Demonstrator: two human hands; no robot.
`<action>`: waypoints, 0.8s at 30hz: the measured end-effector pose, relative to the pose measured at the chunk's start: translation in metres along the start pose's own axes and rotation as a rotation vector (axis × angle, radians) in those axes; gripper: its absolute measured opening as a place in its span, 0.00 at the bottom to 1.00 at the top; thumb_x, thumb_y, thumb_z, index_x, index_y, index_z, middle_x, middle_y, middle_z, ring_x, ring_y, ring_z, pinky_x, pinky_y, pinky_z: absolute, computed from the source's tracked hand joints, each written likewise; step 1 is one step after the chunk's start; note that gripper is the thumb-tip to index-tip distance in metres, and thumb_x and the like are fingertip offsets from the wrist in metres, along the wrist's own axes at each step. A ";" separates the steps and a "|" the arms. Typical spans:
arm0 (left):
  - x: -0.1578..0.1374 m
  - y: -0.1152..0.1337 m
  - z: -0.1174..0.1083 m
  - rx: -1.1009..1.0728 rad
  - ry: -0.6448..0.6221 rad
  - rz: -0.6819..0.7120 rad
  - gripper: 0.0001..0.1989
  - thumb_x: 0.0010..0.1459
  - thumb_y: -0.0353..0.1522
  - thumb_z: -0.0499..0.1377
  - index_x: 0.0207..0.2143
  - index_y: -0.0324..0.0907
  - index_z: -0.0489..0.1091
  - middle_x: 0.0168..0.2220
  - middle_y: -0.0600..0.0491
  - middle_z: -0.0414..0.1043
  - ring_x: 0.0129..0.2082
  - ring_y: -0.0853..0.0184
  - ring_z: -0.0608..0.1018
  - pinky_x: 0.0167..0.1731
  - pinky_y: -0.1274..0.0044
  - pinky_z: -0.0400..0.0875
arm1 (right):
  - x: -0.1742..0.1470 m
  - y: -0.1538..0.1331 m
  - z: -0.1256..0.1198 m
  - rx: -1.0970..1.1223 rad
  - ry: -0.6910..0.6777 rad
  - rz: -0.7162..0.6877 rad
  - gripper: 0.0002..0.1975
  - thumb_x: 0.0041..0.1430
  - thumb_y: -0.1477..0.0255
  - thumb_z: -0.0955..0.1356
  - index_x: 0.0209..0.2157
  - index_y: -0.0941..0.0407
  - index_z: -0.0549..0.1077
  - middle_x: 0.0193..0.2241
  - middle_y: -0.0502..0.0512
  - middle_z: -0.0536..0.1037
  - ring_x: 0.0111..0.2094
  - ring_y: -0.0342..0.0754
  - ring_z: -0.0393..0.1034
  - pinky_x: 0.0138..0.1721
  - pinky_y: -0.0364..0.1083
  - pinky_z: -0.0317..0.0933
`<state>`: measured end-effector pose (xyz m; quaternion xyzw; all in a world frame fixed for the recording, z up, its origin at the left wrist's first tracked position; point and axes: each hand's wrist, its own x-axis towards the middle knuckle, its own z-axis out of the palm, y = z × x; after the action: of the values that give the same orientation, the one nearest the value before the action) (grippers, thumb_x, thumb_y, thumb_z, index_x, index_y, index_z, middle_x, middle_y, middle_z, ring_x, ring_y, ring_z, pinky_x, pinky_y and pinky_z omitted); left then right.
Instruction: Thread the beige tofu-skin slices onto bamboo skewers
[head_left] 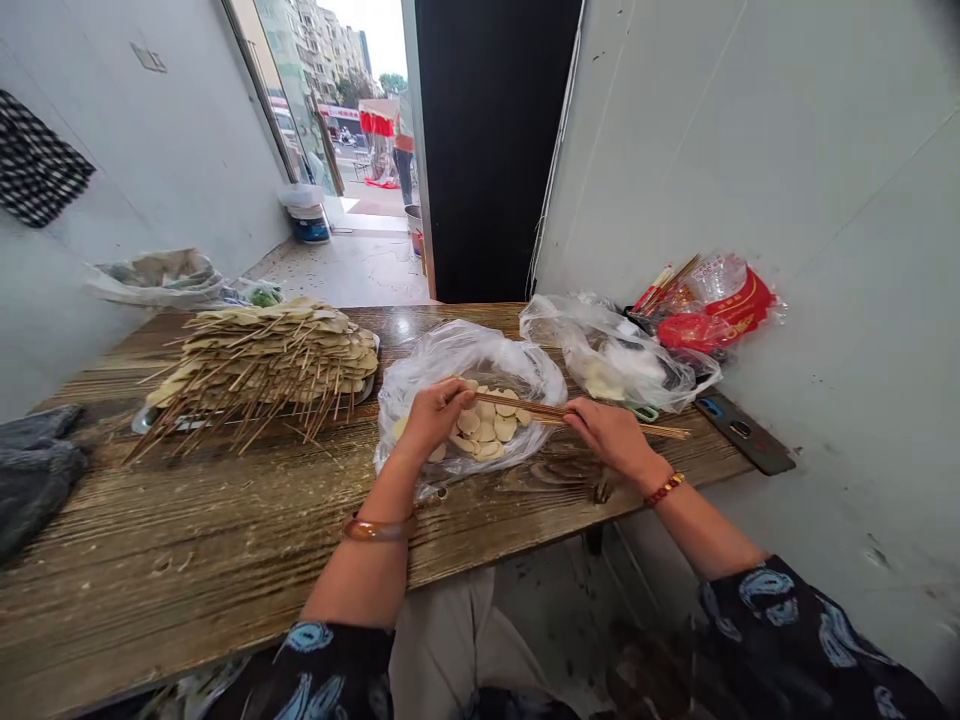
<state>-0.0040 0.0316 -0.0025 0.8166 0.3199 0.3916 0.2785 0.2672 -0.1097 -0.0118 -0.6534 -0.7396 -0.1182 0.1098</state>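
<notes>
Fingers (457, 392) of the left hand (427, 420) are pinched around the near end of a bundle of thin wooden sticks (517, 404), and farther along, the same bundle is grasped by the right hand (611, 435), its fingers closed. The sticks are held level above an open plastic bag (409, 375), and their loose ends are fanned out beyond the right hand. Pale round slices (487, 430) are heaped inside the bag, directly under the sticks, with its crumpled sides folded back around them. The bag is set on a wooden table (262, 520), near the front edge. To the left, skewered slices (270, 350) are piled high on a tray (141, 420), their stick ends pointed toward the front. A grey cloth (37, 470) is laid at the far left of the table. To the right, a second plastic bag (637, 365) is placed near the wall, with a green handle (645, 412) seen just beside it. Red packaging (739, 312) is gathered behind that bag, and a dark phone (746, 435) is rested at the table's right end.
</notes>
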 end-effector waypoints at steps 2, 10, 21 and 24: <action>0.000 -0.005 -0.005 -0.001 0.037 -0.040 0.14 0.57 0.38 0.53 0.22 0.40 0.67 0.22 0.57 0.65 0.26 0.70 0.67 0.29 0.79 0.59 | -0.011 0.020 0.008 -0.021 0.001 0.040 0.16 0.70 0.64 0.56 0.43 0.56 0.71 0.36 0.56 0.79 0.35 0.48 0.74 0.32 0.43 0.57; -0.001 -0.005 -0.006 0.030 0.083 -0.111 0.14 0.57 0.38 0.52 0.22 0.40 0.66 0.22 0.57 0.64 0.27 0.70 0.66 0.29 0.79 0.58 | -0.043 0.089 0.036 -0.011 0.026 0.119 0.16 0.68 0.69 0.57 0.45 0.60 0.72 0.39 0.62 0.77 0.42 0.53 0.71 0.43 0.50 0.63; -0.003 0.008 0.001 0.011 0.044 -0.101 0.15 0.57 0.37 0.52 0.21 0.40 0.62 0.21 0.58 0.60 0.26 0.71 0.64 0.29 0.79 0.57 | -0.009 0.015 -0.005 0.201 0.341 0.078 0.18 0.67 0.65 0.58 0.52 0.57 0.68 0.47 0.62 0.75 0.49 0.54 0.68 0.50 0.54 0.62; -0.003 0.012 0.003 -0.004 0.027 -0.097 0.15 0.58 0.37 0.52 0.21 0.40 0.64 0.21 0.57 0.62 0.26 0.71 0.64 0.29 0.79 0.57 | 0.016 -0.022 -0.008 0.154 0.245 -0.088 0.24 0.65 0.62 0.61 0.58 0.60 0.63 0.53 0.66 0.71 0.54 0.56 0.64 0.52 0.54 0.60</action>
<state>0.0004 0.0208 0.0026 0.7942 0.3621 0.3890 0.2945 0.2430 -0.1001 0.0005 -0.5907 -0.7555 -0.1448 0.2437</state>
